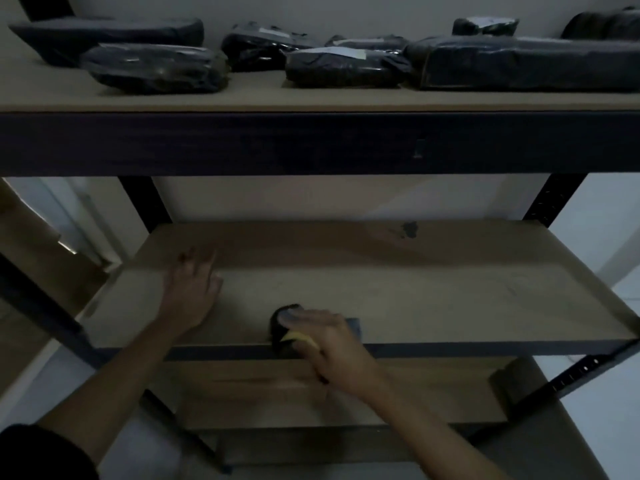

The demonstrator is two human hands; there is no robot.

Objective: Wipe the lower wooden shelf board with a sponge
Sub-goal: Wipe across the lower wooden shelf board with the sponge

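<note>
A wooden shelf board (398, 289) spans the middle of a dark metal rack. My right hand (329, 344) grips a sponge (287, 332) with a yellow body and a dark scouring side, held at the board's front edge near its middle. My left hand (192, 292) lies flat on the board's left part, fingers straight and pointing away from me. A dark stain (408, 230) marks the board near its back right.
The upper shelf (242, 98) carries several dark plastic-wrapped parcels (156, 67). Below the wiped board lies another wooden board (346, 393). Dark metal uprights (145, 202) stand at the corners. A cardboard box (31, 258) stands left of the rack.
</note>
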